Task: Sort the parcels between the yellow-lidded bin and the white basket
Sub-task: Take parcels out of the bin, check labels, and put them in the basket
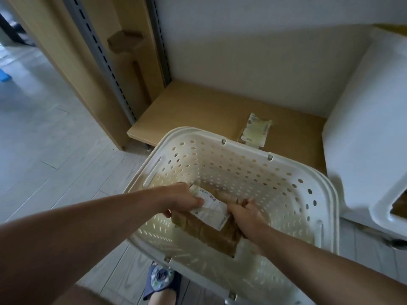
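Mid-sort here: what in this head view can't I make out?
- Label text on the brown parcel: too small, partly under the left hand.
- Parcel's right end: hidden by the right hand.
- Basket floor beneath the parcel: covered.
- White bin at right: cut off by the frame edge; contents unseen.
- Label on the flat parcel on the shelf: unreadable.

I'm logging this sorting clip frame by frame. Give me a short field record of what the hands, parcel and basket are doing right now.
left hand: grips the left end of the brown parcel
right hand: grips its right end
brown parcel: inside the white basket, white label on top
white basket: on the floor, against a wooden shelf
wooden shelf: holds a flat box with a torn label
flat box: behind the basket
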Action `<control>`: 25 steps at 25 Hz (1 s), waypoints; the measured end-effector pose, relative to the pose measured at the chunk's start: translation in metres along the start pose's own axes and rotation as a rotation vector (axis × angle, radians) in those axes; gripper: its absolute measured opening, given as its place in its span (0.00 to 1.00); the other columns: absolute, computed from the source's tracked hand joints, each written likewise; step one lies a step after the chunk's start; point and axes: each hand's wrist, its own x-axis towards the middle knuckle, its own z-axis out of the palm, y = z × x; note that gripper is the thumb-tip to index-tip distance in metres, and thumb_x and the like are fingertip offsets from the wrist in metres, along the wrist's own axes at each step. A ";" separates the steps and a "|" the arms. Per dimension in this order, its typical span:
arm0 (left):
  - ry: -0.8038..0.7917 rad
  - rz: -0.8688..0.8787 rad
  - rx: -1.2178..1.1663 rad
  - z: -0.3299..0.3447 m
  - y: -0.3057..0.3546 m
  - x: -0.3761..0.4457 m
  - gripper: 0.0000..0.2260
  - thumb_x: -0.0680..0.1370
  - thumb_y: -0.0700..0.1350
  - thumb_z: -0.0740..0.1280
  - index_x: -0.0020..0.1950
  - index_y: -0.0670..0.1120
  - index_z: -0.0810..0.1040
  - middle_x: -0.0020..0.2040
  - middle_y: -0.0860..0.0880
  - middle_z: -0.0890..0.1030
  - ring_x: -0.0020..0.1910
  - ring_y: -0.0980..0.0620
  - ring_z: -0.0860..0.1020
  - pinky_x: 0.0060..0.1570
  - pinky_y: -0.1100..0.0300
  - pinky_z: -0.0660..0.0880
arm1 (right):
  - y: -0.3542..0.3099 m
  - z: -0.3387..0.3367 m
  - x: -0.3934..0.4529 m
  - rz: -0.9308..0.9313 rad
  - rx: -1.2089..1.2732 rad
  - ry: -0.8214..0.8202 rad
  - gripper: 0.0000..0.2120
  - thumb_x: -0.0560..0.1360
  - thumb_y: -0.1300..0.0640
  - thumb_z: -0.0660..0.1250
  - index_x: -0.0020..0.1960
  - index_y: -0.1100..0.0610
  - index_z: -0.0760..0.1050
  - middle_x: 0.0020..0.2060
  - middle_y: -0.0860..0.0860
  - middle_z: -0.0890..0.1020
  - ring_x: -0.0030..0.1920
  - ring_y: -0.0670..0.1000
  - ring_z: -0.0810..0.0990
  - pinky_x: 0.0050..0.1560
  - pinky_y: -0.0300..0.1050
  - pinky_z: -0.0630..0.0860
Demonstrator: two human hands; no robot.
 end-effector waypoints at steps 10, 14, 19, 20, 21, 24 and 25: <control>-0.178 -0.180 0.127 0.005 -0.020 0.052 0.24 0.82 0.53 0.67 0.71 0.37 0.71 0.57 0.42 0.80 0.60 0.39 0.82 0.55 0.45 0.83 | 0.005 0.034 0.039 0.187 -0.149 -0.239 0.14 0.74 0.49 0.64 0.57 0.53 0.78 0.51 0.56 0.83 0.50 0.60 0.83 0.40 0.52 0.83; -0.139 -0.176 0.176 0.011 -0.028 0.070 0.25 0.82 0.52 0.67 0.73 0.37 0.68 0.62 0.39 0.78 0.59 0.39 0.83 0.54 0.46 0.83 | 0.016 0.052 0.055 0.183 -0.069 -0.213 0.26 0.67 0.44 0.68 0.64 0.50 0.73 0.53 0.54 0.83 0.51 0.59 0.83 0.40 0.51 0.83; -0.198 -0.196 0.298 0.022 -0.045 0.090 0.21 0.81 0.44 0.69 0.71 0.39 0.71 0.62 0.39 0.79 0.58 0.42 0.83 0.56 0.50 0.83 | 0.053 0.078 0.079 0.246 0.065 -0.168 0.38 0.59 0.44 0.72 0.66 0.55 0.72 0.54 0.54 0.83 0.50 0.55 0.83 0.36 0.46 0.79; -0.196 -0.203 0.308 0.025 -0.048 0.092 0.20 0.80 0.43 0.70 0.70 0.38 0.72 0.61 0.39 0.81 0.56 0.43 0.84 0.55 0.51 0.83 | 0.058 0.081 0.082 0.250 0.093 -0.174 0.35 0.61 0.47 0.73 0.66 0.55 0.72 0.54 0.54 0.83 0.50 0.56 0.83 0.37 0.47 0.79; -0.186 -0.203 0.315 0.028 -0.050 0.095 0.19 0.80 0.43 0.71 0.68 0.37 0.73 0.58 0.39 0.82 0.52 0.44 0.85 0.53 0.52 0.83 | 0.061 0.083 0.085 0.258 0.114 -0.179 0.32 0.64 0.50 0.73 0.66 0.56 0.71 0.54 0.54 0.83 0.51 0.56 0.83 0.37 0.48 0.79; -0.137 -0.166 0.408 0.033 -0.051 0.103 0.22 0.78 0.45 0.73 0.68 0.36 0.73 0.54 0.42 0.83 0.44 0.47 0.84 0.44 0.56 0.84 | 0.063 0.082 0.092 0.294 0.130 -0.196 0.28 0.69 0.55 0.72 0.66 0.57 0.68 0.55 0.56 0.82 0.51 0.59 0.83 0.42 0.56 0.83; -0.121 -0.153 0.437 0.034 -0.050 0.105 0.25 0.77 0.45 0.74 0.69 0.36 0.71 0.56 0.42 0.82 0.47 0.47 0.85 0.44 0.57 0.84 | 0.062 0.081 0.093 0.305 0.138 -0.200 0.27 0.70 0.56 0.73 0.67 0.57 0.67 0.55 0.57 0.81 0.52 0.59 0.83 0.43 0.58 0.83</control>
